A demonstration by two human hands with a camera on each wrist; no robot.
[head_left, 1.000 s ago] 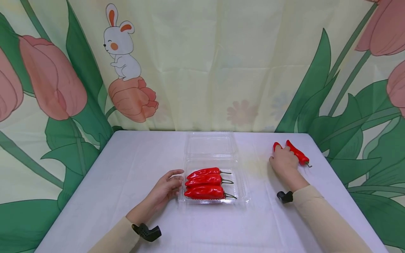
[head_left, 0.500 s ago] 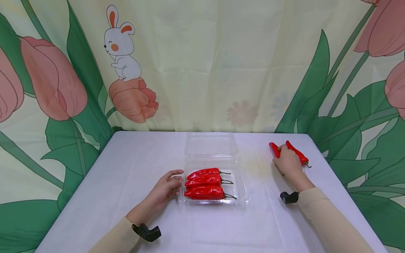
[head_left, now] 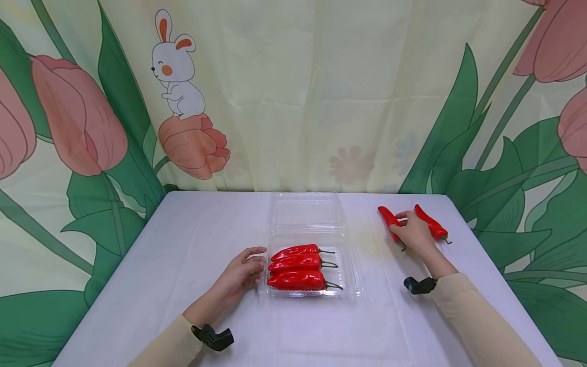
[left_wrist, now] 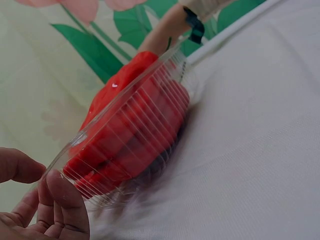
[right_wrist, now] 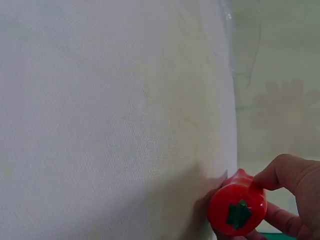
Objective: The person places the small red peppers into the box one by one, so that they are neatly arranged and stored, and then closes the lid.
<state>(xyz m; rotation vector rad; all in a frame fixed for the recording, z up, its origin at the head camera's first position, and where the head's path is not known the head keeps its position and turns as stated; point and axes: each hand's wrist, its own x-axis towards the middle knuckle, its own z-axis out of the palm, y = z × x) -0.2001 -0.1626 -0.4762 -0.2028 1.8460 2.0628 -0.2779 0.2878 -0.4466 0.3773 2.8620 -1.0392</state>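
My right hand pinches a red chili pepper between thumb and fingers at the far right of the table. The right wrist view shows that pepper end-on, its green stem facing the camera. Just right of the hand lies another red pepper. A clear plastic clamshell box stands mid-table with its lid folded back, and several red peppers lie side by side in it, stems to the right. At its left edge my left hand holds the rim between thumb and fingers.
The open lid lies flat toward the table's back edge. A white cloth covers the table. Behind it hangs a curtain printed with tulips and a rabbit.
The right hand has taken hold of the left one of the two loose peppers and drawn it leftward, away from the other. My left hand and the box have stayed in place.
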